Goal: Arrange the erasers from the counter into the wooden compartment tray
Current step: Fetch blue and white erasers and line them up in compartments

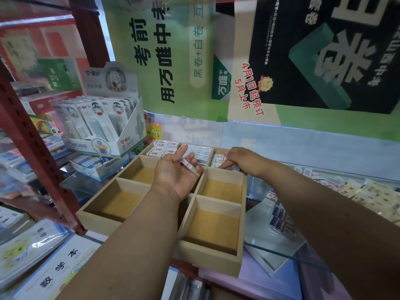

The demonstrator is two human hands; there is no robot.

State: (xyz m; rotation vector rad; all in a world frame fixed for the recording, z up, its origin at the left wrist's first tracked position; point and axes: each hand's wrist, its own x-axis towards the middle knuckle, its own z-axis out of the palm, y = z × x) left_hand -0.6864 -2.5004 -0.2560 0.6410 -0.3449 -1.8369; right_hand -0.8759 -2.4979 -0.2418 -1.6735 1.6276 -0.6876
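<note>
Palm up, your left hand point(175, 169) cradled an eraser point(189, 166) on loosely curled fingers, its long axis running toward the lower right; your right hand point(242, 159) reached fingers-down into the far-right compartment of the wooden tray point(242, 215). Whether those fingers held anything, I could not tell.

A large green and black printed poster point(259, 61) covers the back wall; a dark red perforated metal shelf post point(32, 148) stands at left, beside a glass tabletop point(281, 245).

The right hand point(242, 161) hides the erasers point(217, 159) beneath it in the tray's point(216, 259) far-right compartment
</note>
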